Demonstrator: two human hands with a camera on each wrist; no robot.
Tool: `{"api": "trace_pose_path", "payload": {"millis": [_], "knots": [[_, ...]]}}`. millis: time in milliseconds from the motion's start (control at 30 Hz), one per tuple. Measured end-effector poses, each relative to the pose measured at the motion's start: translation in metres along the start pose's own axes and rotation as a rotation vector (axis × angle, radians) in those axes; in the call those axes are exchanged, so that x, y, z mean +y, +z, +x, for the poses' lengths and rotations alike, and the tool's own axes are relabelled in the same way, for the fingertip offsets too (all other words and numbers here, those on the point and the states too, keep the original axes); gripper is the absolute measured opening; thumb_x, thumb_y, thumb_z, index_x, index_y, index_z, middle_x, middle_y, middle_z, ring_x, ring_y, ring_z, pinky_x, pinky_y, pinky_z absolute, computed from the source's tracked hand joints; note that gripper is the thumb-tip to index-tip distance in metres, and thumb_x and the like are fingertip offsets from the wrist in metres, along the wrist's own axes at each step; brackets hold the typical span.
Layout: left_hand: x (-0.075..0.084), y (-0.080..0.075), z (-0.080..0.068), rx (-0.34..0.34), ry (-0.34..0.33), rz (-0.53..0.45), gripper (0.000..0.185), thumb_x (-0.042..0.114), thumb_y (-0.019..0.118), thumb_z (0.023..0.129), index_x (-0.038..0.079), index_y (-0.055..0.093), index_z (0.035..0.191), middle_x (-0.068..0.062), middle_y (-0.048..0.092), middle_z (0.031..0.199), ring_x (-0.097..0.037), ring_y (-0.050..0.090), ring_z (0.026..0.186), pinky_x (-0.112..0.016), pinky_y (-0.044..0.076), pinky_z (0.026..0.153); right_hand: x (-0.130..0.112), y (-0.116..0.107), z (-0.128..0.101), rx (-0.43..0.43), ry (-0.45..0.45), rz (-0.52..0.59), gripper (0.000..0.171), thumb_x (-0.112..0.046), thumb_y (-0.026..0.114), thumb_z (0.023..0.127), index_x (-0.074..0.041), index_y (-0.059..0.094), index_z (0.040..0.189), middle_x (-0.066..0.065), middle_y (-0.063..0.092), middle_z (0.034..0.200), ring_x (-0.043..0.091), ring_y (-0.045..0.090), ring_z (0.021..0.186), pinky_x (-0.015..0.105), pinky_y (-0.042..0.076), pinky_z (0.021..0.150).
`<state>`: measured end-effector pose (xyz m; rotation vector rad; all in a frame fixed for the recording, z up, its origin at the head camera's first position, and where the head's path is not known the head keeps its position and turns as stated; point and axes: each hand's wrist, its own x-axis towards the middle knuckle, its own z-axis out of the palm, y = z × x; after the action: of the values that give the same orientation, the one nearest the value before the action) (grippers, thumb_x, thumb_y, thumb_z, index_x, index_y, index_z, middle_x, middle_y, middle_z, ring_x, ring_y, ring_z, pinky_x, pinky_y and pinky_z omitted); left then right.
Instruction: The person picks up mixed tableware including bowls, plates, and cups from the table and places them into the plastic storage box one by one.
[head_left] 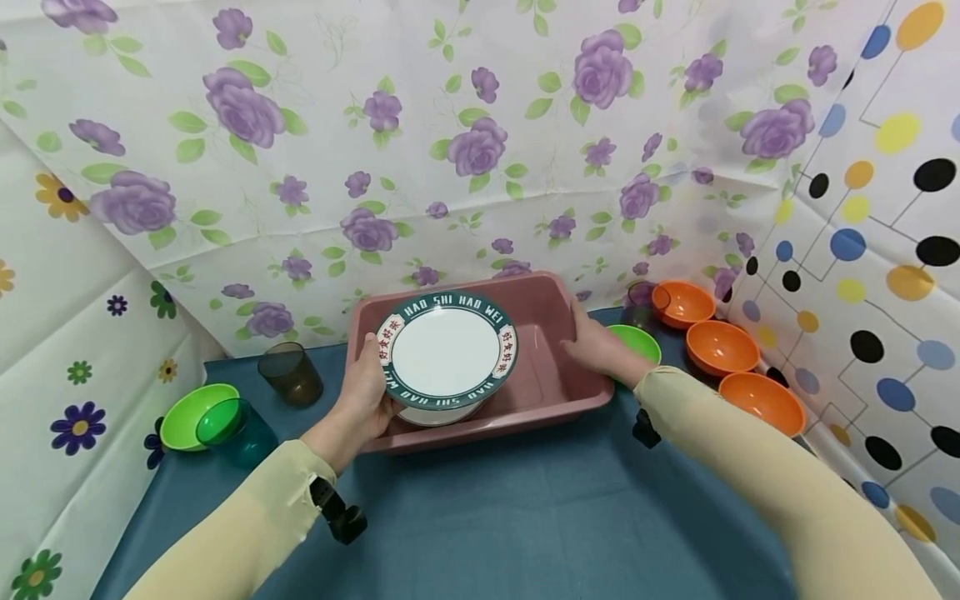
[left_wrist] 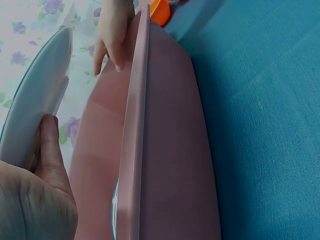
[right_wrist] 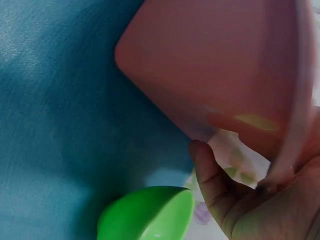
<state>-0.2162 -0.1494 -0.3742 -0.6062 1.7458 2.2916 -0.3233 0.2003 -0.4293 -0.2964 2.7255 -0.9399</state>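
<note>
My left hand [head_left: 363,387] grips the left edge of a white plate [head_left: 446,350] with a dark green lettered rim. It is held tilted over the left part of a pink rectangular basin [head_left: 540,367]. Below it, another plate [head_left: 438,414] lies in the basin, mostly hidden. My right hand [head_left: 600,343] holds the basin's right rim. In the right wrist view, the thumb [right_wrist: 212,175] is outside the wall. The left wrist view shows right-hand fingers [left_wrist: 116,52] reaching inside the basin.
Left of the basin stand a brown cup [head_left: 291,375], a green bowl [head_left: 191,417] and a teal cup [head_left: 238,435]. On the right are another green bowl [head_left: 637,342], a dark cup [head_left: 641,308] and three orange bowls [head_left: 722,348]. Patterned cloth walls enclose the blue table [head_left: 525,525].
</note>
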Motion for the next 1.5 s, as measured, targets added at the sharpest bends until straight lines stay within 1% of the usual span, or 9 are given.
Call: {"api": "trace_pose_path", "payload": {"millis": [67,200,400,700,967,1100,1267,1400,1500], "knots": [[0.000,0.000,0.000,0.001,-0.001,0.002,0.069,0.066,0.031,0.103,0.013,0.051,0.142,-0.001,0.075,0.087,-0.015,0.076,0.076,-0.026,0.060,0.062,0.003,0.005,0.002,0.034,-0.013,-0.022,0.090,-0.017,0.056,0.102,-0.006,-0.009,0.163,0.031,0.049,0.145,0.037,0.063,0.117,0.054,0.051,0.100],[0.000,-0.001,0.002,-0.001,0.001,-0.001,0.069,0.066,0.029,0.103,0.012,0.051,0.141,-0.001,0.075,0.085,-0.014,0.075,0.074,-0.026,0.059,0.061,0.004,0.010,0.001,0.089,-0.031,-0.051,0.088,-0.006,0.054,0.099,-0.006,-0.005,0.164,0.029,0.056,0.137,0.033,0.067,0.103,0.051,0.055,0.093],[-0.001,-0.003,0.004,0.000,0.001,-0.001,0.069,0.066,0.029,0.104,0.012,0.050,0.141,-0.001,0.075,0.084,-0.014,0.075,0.073,-0.027,0.060,0.061,0.000,0.010,-0.002,0.083,-0.032,-0.071,0.085,-0.002,0.051,0.099,-0.002,-0.007,0.163,0.029,0.061,0.127,0.029,0.069,0.093,0.047,0.058,0.086],[0.000,-0.009,0.008,0.025,0.028,0.105,0.069,0.065,0.030,0.105,0.014,0.046,0.148,-0.002,0.073,0.098,-0.013,0.075,0.083,-0.029,0.061,0.072,0.001,0.010,-0.004,0.086,-0.030,-0.060,0.085,-0.002,0.051,0.101,-0.003,-0.006,0.163,0.028,0.060,0.129,0.030,0.069,0.098,0.048,0.057,0.090],[0.005,-0.012,0.014,-0.037,0.006,0.212,0.068,0.061,0.024,0.107,0.014,0.043,0.153,-0.012,0.071,0.118,-0.017,0.073,0.093,-0.036,0.061,0.078,-0.002,0.010,-0.007,0.090,-0.023,-0.049,0.086,-0.001,0.052,0.099,-0.004,-0.005,0.163,0.027,0.062,0.127,0.029,0.069,0.095,0.048,0.058,0.089],[0.006,-0.013,0.019,-0.077,-0.021,0.257,0.069,0.059,0.023,0.108,0.012,0.042,0.155,-0.017,0.069,0.125,-0.021,0.073,0.100,-0.041,0.059,0.087,-0.003,0.010,-0.006,0.099,-0.026,-0.038,0.087,0.001,0.053,0.098,-0.006,-0.004,0.164,0.026,0.063,0.122,0.028,0.069,0.093,0.048,0.058,0.088],[0.007,-0.012,0.026,-0.128,-0.067,0.236,0.069,0.056,0.020,0.109,0.011,0.037,0.158,-0.021,0.062,0.137,-0.028,0.069,0.113,-0.048,0.051,0.101,-0.001,0.011,-0.004,0.097,-0.019,-0.045,0.087,0.000,0.052,0.098,-0.004,-0.005,0.163,0.027,0.061,0.128,0.029,0.068,0.097,0.049,0.057,0.090],[0.009,-0.008,0.032,-0.147,-0.117,0.175,0.068,0.054,0.019,0.110,0.010,0.033,0.160,-0.023,0.055,0.145,-0.032,0.063,0.123,-0.052,0.049,0.102,0.001,0.012,-0.002,0.097,-0.011,-0.047,0.088,-0.001,0.052,0.098,-0.004,-0.007,0.163,0.027,0.059,0.132,0.030,0.068,0.100,0.049,0.056,0.092],[0.011,-0.005,0.036,-0.152,-0.149,0.156,0.069,0.054,0.019,0.110,0.009,0.032,0.160,-0.024,0.053,0.146,-0.033,0.063,0.122,-0.050,0.051,0.100,0.001,0.012,-0.003,0.099,-0.003,-0.049,0.088,-0.002,0.052,0.099,-0.005,-0.008,0.163,0.027,0.060,0.131,0.030,0.068,0.099,0.049,0.057,0.091]]}}
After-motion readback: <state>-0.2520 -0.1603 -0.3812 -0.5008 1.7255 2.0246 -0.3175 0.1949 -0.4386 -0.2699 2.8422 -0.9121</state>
